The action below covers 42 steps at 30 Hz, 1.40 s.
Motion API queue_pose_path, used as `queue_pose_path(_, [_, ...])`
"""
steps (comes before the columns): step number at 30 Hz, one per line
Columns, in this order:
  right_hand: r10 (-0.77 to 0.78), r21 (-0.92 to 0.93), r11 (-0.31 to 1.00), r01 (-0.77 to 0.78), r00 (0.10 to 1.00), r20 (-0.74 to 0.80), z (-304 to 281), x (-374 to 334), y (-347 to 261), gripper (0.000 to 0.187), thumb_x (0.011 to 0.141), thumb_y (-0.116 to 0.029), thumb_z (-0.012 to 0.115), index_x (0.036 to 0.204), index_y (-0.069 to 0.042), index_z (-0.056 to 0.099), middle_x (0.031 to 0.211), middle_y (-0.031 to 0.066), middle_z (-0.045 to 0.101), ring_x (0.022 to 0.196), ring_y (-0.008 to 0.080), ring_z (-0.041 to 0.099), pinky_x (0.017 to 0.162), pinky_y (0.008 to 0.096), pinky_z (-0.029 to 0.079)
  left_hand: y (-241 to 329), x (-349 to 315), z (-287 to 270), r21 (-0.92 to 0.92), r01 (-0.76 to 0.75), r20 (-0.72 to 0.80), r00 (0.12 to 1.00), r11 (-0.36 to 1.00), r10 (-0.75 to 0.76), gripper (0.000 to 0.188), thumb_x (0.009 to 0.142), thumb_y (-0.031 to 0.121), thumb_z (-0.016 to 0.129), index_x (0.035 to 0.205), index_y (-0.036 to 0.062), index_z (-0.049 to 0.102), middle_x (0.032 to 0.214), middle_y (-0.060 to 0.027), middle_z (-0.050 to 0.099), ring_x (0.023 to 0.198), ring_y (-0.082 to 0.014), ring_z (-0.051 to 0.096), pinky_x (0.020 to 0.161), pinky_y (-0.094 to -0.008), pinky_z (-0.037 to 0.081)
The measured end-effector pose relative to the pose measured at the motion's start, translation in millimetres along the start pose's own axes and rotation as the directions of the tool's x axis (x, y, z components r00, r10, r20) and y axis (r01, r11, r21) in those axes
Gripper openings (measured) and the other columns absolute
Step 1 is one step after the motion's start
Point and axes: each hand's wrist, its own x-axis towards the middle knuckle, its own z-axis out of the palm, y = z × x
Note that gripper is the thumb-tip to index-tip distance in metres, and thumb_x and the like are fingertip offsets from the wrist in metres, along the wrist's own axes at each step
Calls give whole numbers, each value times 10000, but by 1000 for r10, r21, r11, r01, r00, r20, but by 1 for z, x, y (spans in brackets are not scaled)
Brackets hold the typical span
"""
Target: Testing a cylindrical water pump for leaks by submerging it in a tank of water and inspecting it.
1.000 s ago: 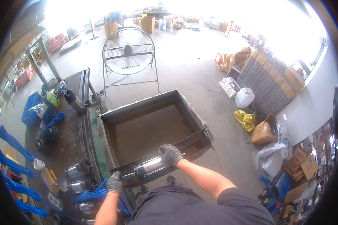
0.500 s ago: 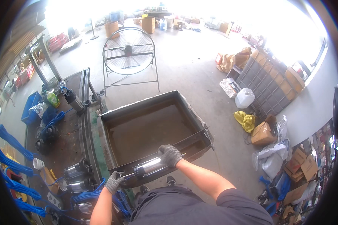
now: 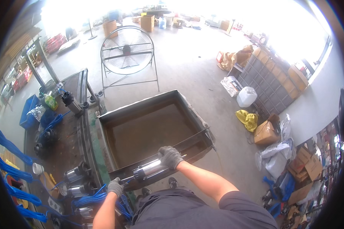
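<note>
A silver cylindrical submersible pump with dark end parts lies slanted along the near edge of a wide metal tank of brown water. My right hand, in a grey glove, is closed around the pump's right end. At its left end my gloved left hand is closed on a thin piece that runs out from the pump; I cannot make out whether it is a cable or a tool. A flat dark bar crosses the tank just beyond the pump.
On the workbench to the left lie several similar pumps and coiled blue cables. A large round fan stands beyond the tank. To the right are a white jug, a yellow bag and a cardboard box.
The whole view has shifted slightly, moving the scene a little left and up. Both hands keep their hold, and the pump lies in about the same place on the tank.
</note>
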Motion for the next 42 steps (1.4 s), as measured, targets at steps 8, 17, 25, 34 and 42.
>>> queue_pose_path(8, [10,25,1000,-10,1000,-5,-5,-3,3,213,958,-254,615,997,-103,760,1023,193,753,978,415,717,893,522,563,19,-13,-7,-39,43,-54,998,998,-45,677,890,574,727,1329,64,657,1253,-221,726,1162,-407,693,967,-480,550])
queue_pose_path(17, [22,131,991,-18,999,-25,19,0,13,209,938,-232,633,919,-42,719,920,182,728,928,386,693,869,499,537,-26,15,12,-795,572,594,802,203,65,404,1063,397,638,1177,10,649,951,-82,727,777,-204,706,618,-369,561])
queue_pose_path(25, [-97,163,979,122,983,-155,28,1,24,138,948,-116,637,947,6,702,824,201,710,782,332,705,774,434,538,-14,8,19,-344,-120,-37,993,931,114,392,930,226,766,1222,35,589,1009,-196,717,963,-364,704,846,-470,536])
queue_pose_path(34, [-103,210,970,124,989,-110,37,5,38,138,962,-111,639,945,9,703,810,182,715,728,278,690,727,399,535,4,10,-5,79,-52,155,987,996,39,351,953,390,742,1152,103,718,931,-165,762,929,-382,743,803,-508,561])
queue_pose_path(42, [-67,212,973,89,992,-107,25,-1,21,147,959,-129,647,932,-1,713,841,184,724,758,293,704,744,415,536,12,-10,26,206,44,-239,971,978,7,157,971,246,635,1066,148,711,913,-135,774,903,-356,761,844,-516,557])
